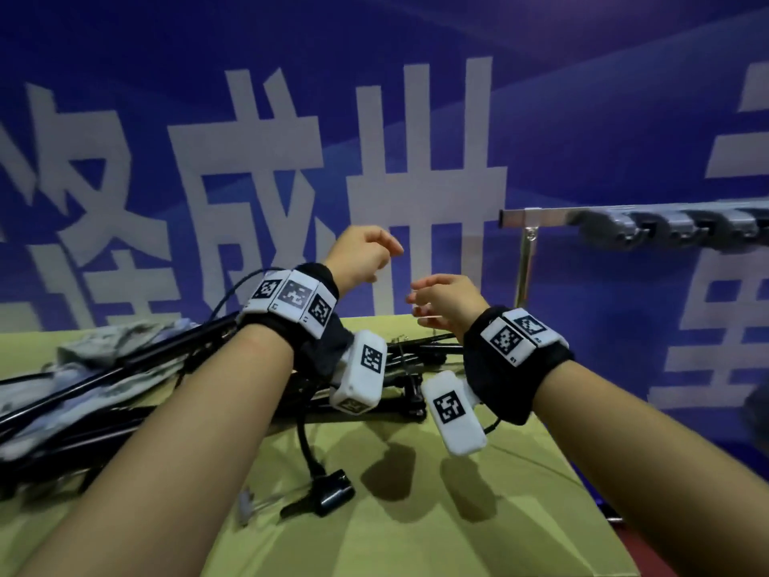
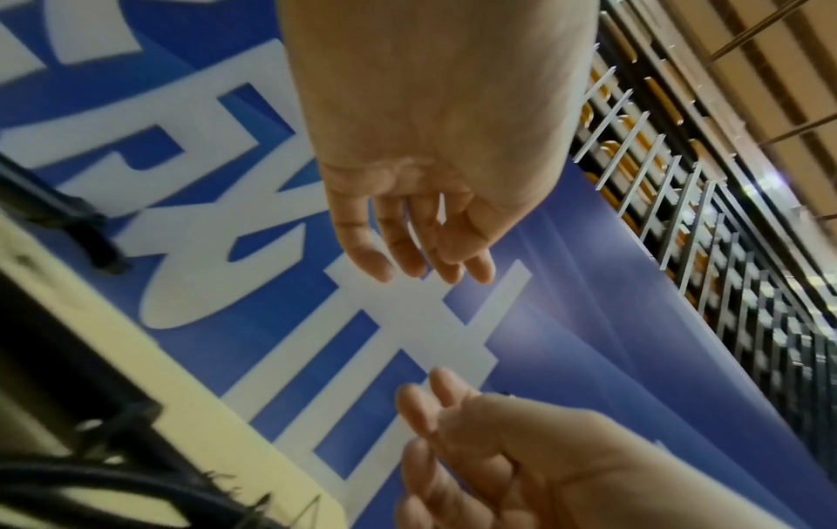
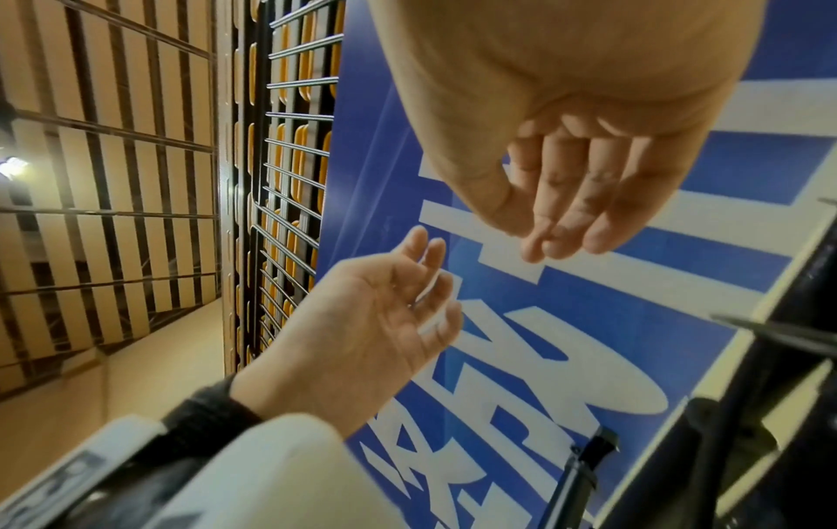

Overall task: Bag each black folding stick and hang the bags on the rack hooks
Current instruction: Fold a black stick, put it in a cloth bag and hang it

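Black folding sticks (image 1: 258, 393) lie in a loose heap on the yellow-green desk (image 1: 416, 526), spread from its left edge toward the middle, with pale grey bags (image 1: 108, 347) bunched among and partly under them at the far left. One stick's jointed end with a short black cylinder (image 1: 333, 491) points toward the near side of the desk. On the right, well apart from the heap, the metal rack (image 1: 537, 216) stands on a thin upright post, and grey bags already hang in a row on its hooks (image 1: 666, 229).

Both hands are raised above the heap, in front of the blue banner (image 1: 541, 97) with large white characters, and hold nothing. The left hand (image 1: 362, 254) is the higher of the two, its fingers loosely curled with the tips pointing right. The right hand (image 1: 447, 299) sits just below and to the right of it, fingers relaxed and slightly spread, tips pointing left. The two sets of fingertips come near each other without touching; the left wrist view shows the left hand (image 2: 435, 179) and right hand (image 2: 521, 458) with a clear gap between them, and the right wrist view shows the same for the right hand (image 3: 589, 161) and the left hand (image 3: 362, 315). Each wrist wears a black band with white marker blocks.
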A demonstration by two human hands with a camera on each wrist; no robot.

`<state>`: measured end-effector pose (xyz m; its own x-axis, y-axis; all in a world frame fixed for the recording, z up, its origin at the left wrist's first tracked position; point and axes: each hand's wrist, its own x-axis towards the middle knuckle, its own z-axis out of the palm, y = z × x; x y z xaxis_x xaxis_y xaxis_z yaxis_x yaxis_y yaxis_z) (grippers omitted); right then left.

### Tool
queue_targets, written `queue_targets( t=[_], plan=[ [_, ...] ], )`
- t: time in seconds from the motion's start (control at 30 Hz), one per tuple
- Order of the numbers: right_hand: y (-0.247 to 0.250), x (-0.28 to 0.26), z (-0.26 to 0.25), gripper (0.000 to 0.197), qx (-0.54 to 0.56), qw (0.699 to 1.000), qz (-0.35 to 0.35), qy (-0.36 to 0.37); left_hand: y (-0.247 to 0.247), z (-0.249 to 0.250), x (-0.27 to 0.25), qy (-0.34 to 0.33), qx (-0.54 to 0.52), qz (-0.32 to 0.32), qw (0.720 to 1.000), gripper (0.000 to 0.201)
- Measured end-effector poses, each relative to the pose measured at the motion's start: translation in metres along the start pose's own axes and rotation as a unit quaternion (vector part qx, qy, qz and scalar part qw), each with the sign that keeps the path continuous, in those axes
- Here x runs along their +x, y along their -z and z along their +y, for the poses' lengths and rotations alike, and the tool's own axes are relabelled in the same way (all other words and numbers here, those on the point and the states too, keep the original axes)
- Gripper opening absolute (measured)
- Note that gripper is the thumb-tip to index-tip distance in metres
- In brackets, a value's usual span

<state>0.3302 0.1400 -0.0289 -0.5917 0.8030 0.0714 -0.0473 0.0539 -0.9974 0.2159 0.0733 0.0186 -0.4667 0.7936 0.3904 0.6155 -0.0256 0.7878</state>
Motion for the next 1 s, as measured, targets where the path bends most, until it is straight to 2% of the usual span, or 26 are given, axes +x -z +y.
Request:
queue_targets(
  t=[0.07, 0.2, 0.4, 0.5, 0.6, 0.7, 0.8, 0.87, 0.93, 1.0],
  plan=[
    [-0.012, -0.002, 0.012, 0.016, 0.005, 1.000, -0.013, -0.019, 0.006, -0.022, -0.006, 0.029, 0.003, 0.003, 1.000, 0.036],
    [-0.028, -0.001, 0.036, 0.019, 0.060, 0.997, 0.002, -0.047, 0.011, -0.061, -0.018, 0.089, -0.032, 0.022, 0.995, 0.035],
    [-0.031, -0.002, 0.074, 0.021, 0.144, 0.988, 0.008, -0.046, -0.011, -0.109, -0.038, 0.152, -0.105, 0.021, 0.983, 0.036],
    [-0.026, 0.002, 0.083, 0.020, 0.140, 0.989, 0.042, 0.001, -0.019, -0.126, -0.039, 0.113, -0.092, 0.035, 0.989, 0.037],
    [-0.019, 0.013, 0.088, 0.024, 0.066, 0.991, 0.096, 0.060, -0.026, -0.140, -0.042, 0.041, -0.075, 0.059, 0.995, 0.037],
    [-0.014, 0.021, 0.096, 0.027, 0.040, 0.987, 0.140, 0.061, -0.027, -0.146, -0.048, -0.013, -0.054, 0.078, 0.995, 0.038],
    [-0.007, 0.027, 0.102, 0.029, 0.005, 0.980, 0.194, 0.051, -0.021, -0.147, -0.047, -0.004, -0.015, 0.123, 0.992, 0.027],
    [-0.005, 0.028, 0.104, 0.025, -0.018, 0.979, 0.197, 0.041, -0.019, -0.145, -0.046, 0.026, 0.028, 0.117, 0.992, 0.020],
    [-0.007, 0.027, 0.106, 0.013, -0.085, 0.982, 0.165, 0.033, -0.019, -0.144, -0.047, 0.071, 0.140, 0.058, 0.986, 0.025],
    [-0.012, 0.023, 0.108, 0.008, -0.168, 0.980, 0.098, 0.026, -0.020, -0.142, -0.051, 0.098, 0.301, -0.013, 0.948, 0.037]
  ],
)
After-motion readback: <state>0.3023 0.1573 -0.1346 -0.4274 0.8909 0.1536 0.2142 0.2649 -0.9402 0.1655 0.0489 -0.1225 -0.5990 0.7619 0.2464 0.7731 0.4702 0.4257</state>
